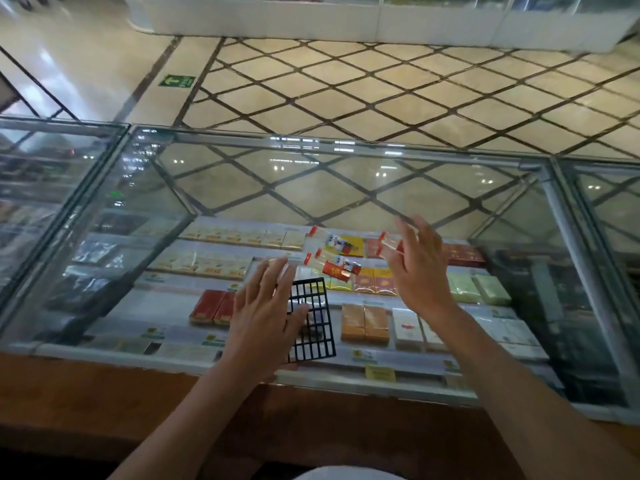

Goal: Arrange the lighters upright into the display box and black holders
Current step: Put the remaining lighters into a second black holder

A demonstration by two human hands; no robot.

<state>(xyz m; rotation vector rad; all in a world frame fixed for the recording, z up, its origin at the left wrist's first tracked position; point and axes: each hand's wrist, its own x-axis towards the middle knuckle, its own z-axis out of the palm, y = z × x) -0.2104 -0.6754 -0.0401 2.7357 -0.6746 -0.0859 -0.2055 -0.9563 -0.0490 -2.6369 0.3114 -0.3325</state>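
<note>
A black grid holder (313,320) lies flat on the glass counter top (346,188). My left hand (265,311) is spread open over its left part, fingers straight. Beyond the holder, several clear lighters with red caps (330,252) lie on their sides on the glass. My right hand (417,271) is raised to the right of them, its back toward me. Two clear red-capped lighters (388,244) stick out to the left from between its thumb and fingers. The view is blurred there. A faint clear edge (273,262) shows past my left fingertips; I cannot tell what it is.
The counter is a glass showcase with rows of cigarette packs (365,323) and price tags inside. A wooden ledge (104,393) runs along the near side. Another glass case (52,174) adjoins on the left. Tiled floor lies beyond.
</note>
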